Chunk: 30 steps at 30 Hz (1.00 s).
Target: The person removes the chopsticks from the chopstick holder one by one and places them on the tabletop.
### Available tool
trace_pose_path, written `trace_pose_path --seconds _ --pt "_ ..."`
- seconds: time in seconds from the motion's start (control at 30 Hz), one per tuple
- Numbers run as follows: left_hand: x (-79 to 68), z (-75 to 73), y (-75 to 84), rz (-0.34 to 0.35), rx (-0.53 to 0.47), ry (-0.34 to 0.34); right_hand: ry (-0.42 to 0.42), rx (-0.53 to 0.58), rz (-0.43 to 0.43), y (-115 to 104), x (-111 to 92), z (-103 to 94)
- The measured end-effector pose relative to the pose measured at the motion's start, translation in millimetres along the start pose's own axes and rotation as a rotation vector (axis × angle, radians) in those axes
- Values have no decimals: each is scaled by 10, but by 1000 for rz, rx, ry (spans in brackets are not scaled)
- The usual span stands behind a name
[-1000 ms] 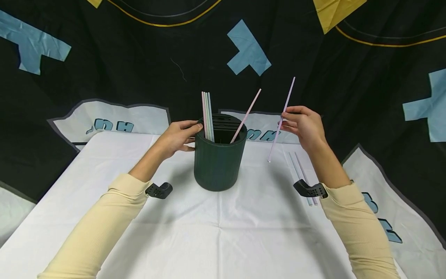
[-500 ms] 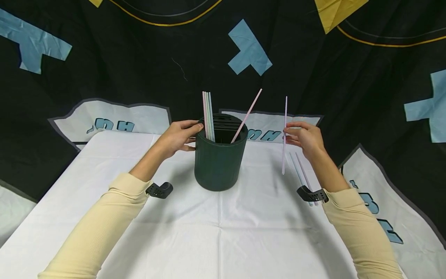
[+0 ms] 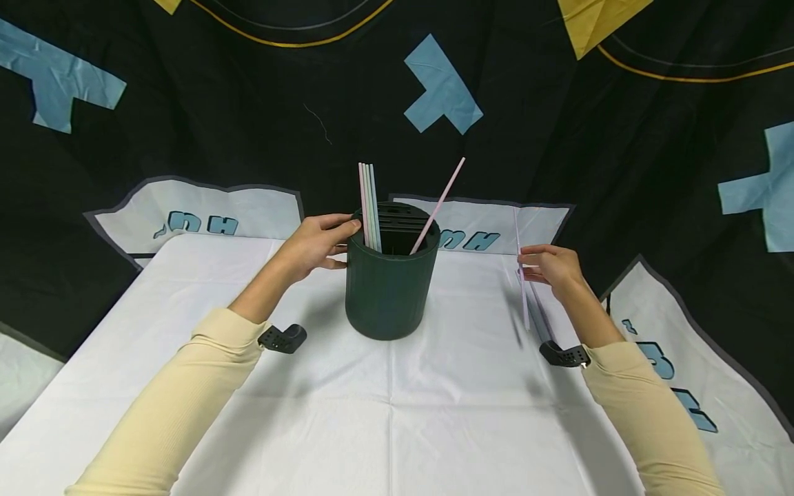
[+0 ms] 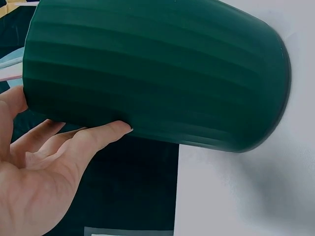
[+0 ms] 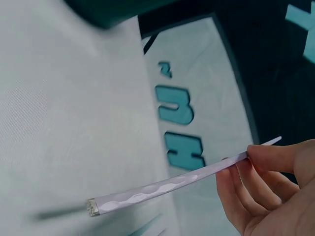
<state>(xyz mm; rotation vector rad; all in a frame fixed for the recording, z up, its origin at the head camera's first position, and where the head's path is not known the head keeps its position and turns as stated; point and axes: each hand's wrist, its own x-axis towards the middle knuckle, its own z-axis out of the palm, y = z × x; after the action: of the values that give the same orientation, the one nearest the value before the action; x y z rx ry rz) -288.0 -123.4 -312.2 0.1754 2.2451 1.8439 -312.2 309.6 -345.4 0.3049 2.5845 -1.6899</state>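
The lilac straw is pinched between thumb and fingers of the right hand, held nearly upright above the right side of the desk. It is judged light, smooth and fairly stiff but easily creased, best gripped gently around mid-length. More straws are laid just beside it. The desk's far and right edges are near; open room is offered toward the green container, against which the left hand's extended fingers are rested.
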Motion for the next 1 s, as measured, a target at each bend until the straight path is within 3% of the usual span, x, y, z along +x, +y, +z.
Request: trace_pose_path --seconds 0.47,1.0 --pt "0 0 -9 -1 -11 -4 -23 -42 23 437 140 -52" --pt "-4 -5 -3 2 -22 -7 -7 -40 107 677 226 -10"
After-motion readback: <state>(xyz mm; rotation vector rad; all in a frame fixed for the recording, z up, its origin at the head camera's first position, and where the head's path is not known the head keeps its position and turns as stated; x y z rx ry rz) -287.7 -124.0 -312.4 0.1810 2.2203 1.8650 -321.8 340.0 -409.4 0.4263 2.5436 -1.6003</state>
